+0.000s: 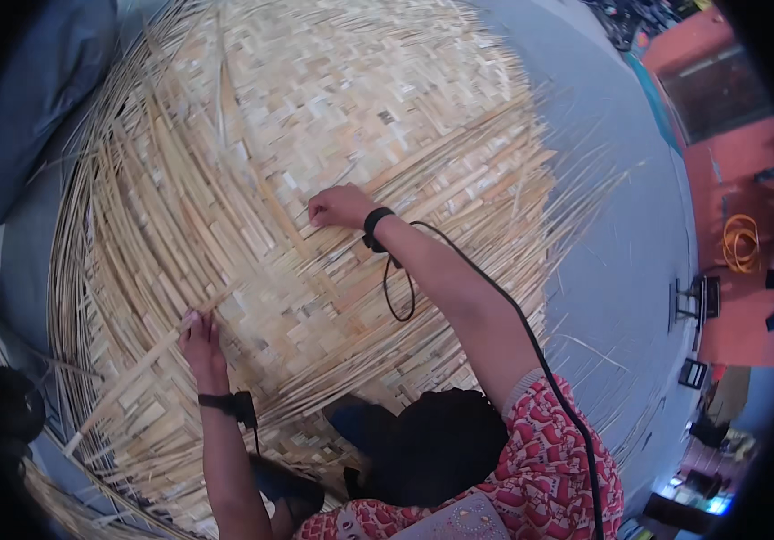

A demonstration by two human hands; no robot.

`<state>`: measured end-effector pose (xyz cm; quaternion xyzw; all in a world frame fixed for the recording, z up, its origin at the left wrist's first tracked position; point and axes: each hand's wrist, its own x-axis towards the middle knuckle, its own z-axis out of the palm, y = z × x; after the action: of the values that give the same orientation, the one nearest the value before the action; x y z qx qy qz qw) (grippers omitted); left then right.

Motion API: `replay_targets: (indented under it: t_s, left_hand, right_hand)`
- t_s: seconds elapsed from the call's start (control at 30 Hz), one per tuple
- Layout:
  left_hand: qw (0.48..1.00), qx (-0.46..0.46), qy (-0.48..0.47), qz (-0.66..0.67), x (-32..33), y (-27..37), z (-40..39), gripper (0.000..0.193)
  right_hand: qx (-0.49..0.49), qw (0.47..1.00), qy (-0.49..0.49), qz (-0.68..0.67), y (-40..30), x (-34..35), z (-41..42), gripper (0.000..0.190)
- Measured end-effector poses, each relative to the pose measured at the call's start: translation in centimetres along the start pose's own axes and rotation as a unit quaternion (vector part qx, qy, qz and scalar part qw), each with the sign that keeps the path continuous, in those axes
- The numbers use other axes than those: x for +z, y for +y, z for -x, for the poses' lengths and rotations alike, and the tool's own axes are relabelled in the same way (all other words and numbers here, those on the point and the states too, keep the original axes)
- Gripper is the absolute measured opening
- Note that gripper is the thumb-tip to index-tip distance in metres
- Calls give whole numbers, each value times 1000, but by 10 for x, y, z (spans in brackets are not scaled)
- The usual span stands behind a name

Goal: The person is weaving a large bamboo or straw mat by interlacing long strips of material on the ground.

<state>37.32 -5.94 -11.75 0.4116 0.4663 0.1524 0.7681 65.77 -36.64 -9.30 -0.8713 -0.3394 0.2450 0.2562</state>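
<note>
A large woven mat of split bamboo strips [333,128] spreads over the floor beneath both hands, its loose strip ends sticking out at the sides. My left hand [201,341], at lower left, pinches a flat pale bamboo strip [137,371] that runs from the mat's lower left edge up past the fingertips. Near the middle of the mat, my right hand [341,205] has its fingers curled down at the strips; whether it grips one cannot be told. Each wrist wears a black band with a cable.
Grey floor [629,250] borders the mat at the right. Beyond it stand a red-orange wall [710,182] with a coiled orange hose [741,243] and a small dark stand [696,300]. A dark covered object [29,101] lies at upper left.
</note>
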Motion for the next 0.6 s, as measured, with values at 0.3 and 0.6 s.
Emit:
replay_targets:
  t_s: [0.3,0.6]
  left_hand:
    - [994,78,26,-68,25,5,20,14]
    - [980,-25,87,177,10,22,36,25]
  right_hand:
    - [-7,998,-25,64,1,-5,-3,12]
    - [-32,989,133,-60,-59,10,-5,17]
